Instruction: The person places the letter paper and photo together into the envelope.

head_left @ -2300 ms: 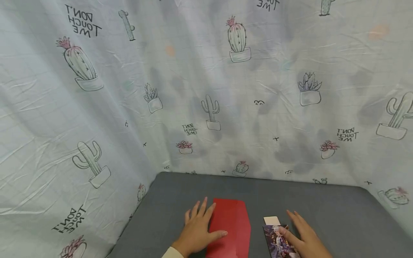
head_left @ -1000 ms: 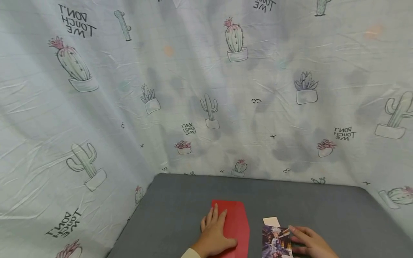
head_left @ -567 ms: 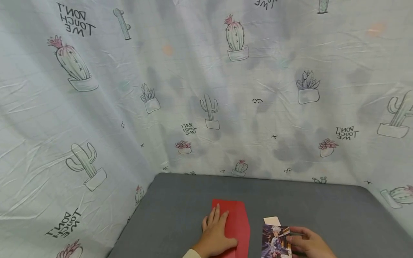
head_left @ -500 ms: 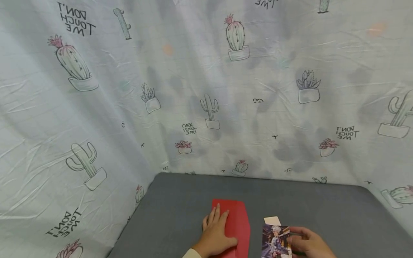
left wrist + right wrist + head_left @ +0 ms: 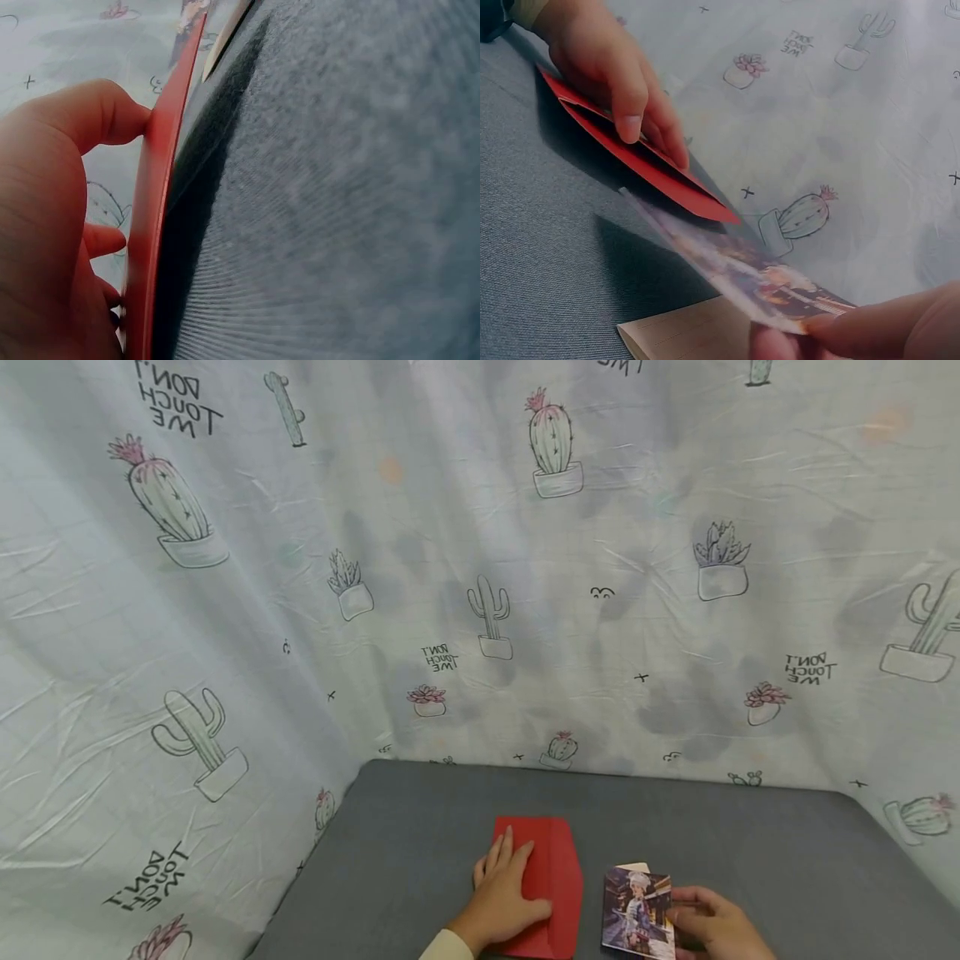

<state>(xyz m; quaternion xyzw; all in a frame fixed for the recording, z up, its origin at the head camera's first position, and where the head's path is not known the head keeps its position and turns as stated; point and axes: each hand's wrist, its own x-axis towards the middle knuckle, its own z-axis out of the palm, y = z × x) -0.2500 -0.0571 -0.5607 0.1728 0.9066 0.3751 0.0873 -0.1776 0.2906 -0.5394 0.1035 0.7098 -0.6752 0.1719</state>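
A red envelope (image 5: 558, 893) lies on the grey tabletop, and my left hand (image 5: 498, 897) presses on it with spread fingers, thumb toward the flap side. Seen from the left wrist, those fingertips touch the envelope's (image 5: 161, 172) upper face. To the right, my right hand (image 5: 712, 922) pinches the right edge of a glossy picture card (image 5: 636, 914) showing a figure in a white hat. The right wrist view has this card (image 5: 735, 274) tilted and raised off the table. Beneath it lies a cream piece of paper or card (image 5: 690, 330), mostly covered in the head view.
Grey cloth-like tabletop (image 5: 420, 810) extends around the envelope and card. White curtain (image 5: 420, 527) printed with cacti hangs along the back and left side. A strip of tabletop separates envelope and picture card.
My left hand has moved right, further onto the envelope. The right hand, earlier laid over the picture card, now pinches its right edge; the card has lifted and shifted forward over the cream piece.
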